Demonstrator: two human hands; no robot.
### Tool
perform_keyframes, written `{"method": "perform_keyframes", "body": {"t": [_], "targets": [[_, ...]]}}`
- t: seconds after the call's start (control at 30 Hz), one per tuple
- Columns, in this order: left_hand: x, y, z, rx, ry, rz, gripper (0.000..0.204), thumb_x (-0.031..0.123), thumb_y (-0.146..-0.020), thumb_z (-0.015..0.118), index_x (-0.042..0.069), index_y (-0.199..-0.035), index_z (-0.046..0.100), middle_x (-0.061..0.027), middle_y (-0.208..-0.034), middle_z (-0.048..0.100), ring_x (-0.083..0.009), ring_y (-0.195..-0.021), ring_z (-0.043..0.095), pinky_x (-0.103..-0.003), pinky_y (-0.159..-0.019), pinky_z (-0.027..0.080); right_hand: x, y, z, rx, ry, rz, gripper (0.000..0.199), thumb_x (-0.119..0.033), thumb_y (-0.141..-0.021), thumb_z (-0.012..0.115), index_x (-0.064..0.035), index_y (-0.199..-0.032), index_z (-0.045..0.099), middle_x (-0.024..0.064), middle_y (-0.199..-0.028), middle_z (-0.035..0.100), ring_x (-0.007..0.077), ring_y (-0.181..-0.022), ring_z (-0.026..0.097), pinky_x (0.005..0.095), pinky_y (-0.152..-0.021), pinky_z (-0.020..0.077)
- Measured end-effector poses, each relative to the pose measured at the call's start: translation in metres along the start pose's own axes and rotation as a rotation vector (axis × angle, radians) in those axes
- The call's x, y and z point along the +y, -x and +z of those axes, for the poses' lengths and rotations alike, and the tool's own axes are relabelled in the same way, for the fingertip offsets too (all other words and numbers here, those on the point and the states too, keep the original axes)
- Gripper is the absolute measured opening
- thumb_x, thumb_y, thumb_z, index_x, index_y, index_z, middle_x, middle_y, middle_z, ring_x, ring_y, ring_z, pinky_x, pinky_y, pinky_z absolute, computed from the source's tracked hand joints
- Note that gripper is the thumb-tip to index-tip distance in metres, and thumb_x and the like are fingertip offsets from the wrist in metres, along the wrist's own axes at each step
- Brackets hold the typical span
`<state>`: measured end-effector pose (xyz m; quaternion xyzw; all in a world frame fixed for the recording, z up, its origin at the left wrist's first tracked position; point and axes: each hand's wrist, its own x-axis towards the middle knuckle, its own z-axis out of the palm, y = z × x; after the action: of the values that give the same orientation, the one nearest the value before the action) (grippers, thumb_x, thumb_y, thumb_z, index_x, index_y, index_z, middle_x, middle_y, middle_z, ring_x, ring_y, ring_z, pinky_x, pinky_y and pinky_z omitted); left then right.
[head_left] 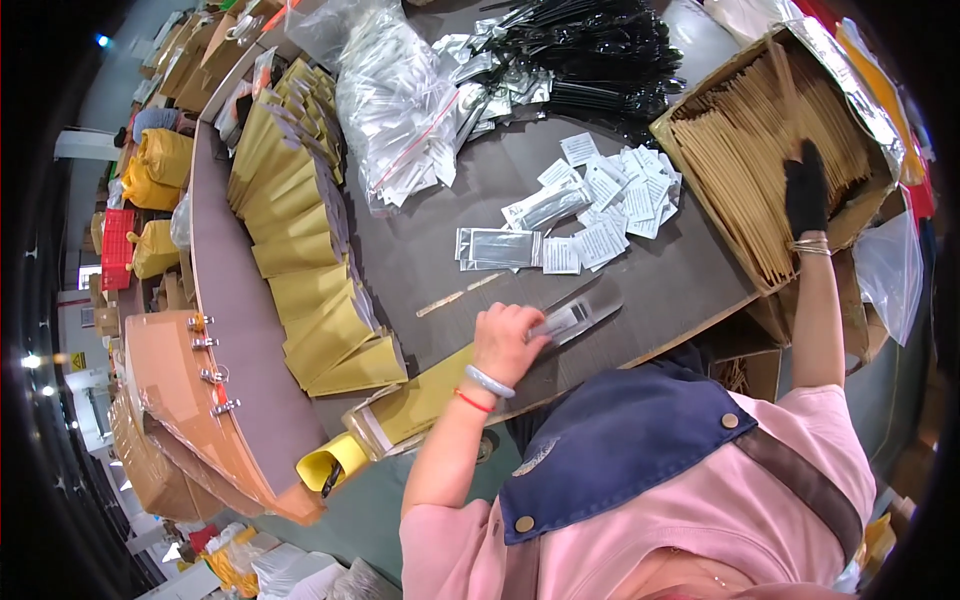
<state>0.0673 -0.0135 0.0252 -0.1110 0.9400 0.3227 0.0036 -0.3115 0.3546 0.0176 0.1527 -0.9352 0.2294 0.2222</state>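
Note:
My left hand [510,338], bare and with two bracelets at the wrist, pinches the end of a clear plastic sleeve [585,312] with a small printed label, near the table's front edge. My right hand [807,190], in a black glove, is over an open cardboard box [745,262] packed with brown paper envelopes [735,165]. A thin brown envelope [782,85], seen edge-on and blurred, rises from its fingertips. Beyond my left hand lie white printed cards [635,195] and flat silver packets [498,246].
Fanned yellow-brown envelopes [300,240] line the table's left side. Farther back are a clear bag of white packets [400,105] and a heap of long black pieces [610,60]. A yellow roll [335,460] sits at the front left corner, beside a large orange-brown carton [185,400].

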Motion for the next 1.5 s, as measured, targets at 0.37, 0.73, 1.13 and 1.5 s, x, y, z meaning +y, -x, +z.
{"method": "perform_keyframes", "body": {"t": [0.37, 0.73, 1.13, 1.5], "targets": [[0.007, -0.081, 0.021, 0.175, -0.205, 0.117, 0.042, 0.018, -0.066, 0.079, 0.011, -0.106, 0.066, -0.0075, -0.109, 0.059, -0.0297, -0.102, 0.052, -0.041, -0.084, 0.043, -0.233, -0.059, 0.085, -0.499, -0.382, -0.380, 0.025, -0.027, -0.084, 0.067, -0.0071, -0.099, 0.066, 0.0150, -0.092, 0.064, 0.0326, -0.087, 0.064, 0.0388, -0.075, 0.0493], [-0.003, -0.080, 0.022, 0.138, -0.219, 0.250, 0.029, 0.023, -0.070, 0.076, 0.014, -0.096, 0.065, -0.0021, -0.102, 0.060, -0.0238, -0.102, 0.052, -0.039, -0.082, 0.041, -0.354, -0.059, 0.185, -0.500, -0.267, -0.595, 0.045, -0.032, -0.077, 0.072, -0.0188, -0.119, 0.063, 0.0137, -0.110, 0.062, 0.0329, -0.101, 0.062, 0.0412, -0.086, 0.0503], [-0.008, -0.071, 0.014, 0.392, -0.228, 0.391, 0.015, 0.011, -0.076, 0.058, 0.007, -0.091, 0.062, -0.0053, -0.093, 0.064, -0.0227, -0.089, 0.058, -0.036, -0.075, 0.042, -0.300, -0.063, 0.134, -0.378, -0.487, -0.399, 0.021, -0.015, -0.081, 0.064, -0.0152, -0.101, 0.069, 0.0112, -0.091, 0.068, 0.0303, -0.083, 0.066, 0.0360, -0.078, 0.0520], [0.006, 0.022, 0.032, 0.438, -0.134, 0.034, 0.020, 0.007, -0.076, 0.070, 0.011, -0.096, 0.069, -0.0025, -0.084, 0.061, -0.0238, -0.082, 0.056, -0.036, -0.073, 0.043, -0.246, -0.025, 0.020, -0.232, -0.982, -0.156, 0.021, -0.016, -0.084, 0.071, -0.0019, -0.100, 0.070, -0.0010, -0.084, 0.066, 0.0049, -0.075, 0.057, 0.0216, -0.068, 0.0455]]}}
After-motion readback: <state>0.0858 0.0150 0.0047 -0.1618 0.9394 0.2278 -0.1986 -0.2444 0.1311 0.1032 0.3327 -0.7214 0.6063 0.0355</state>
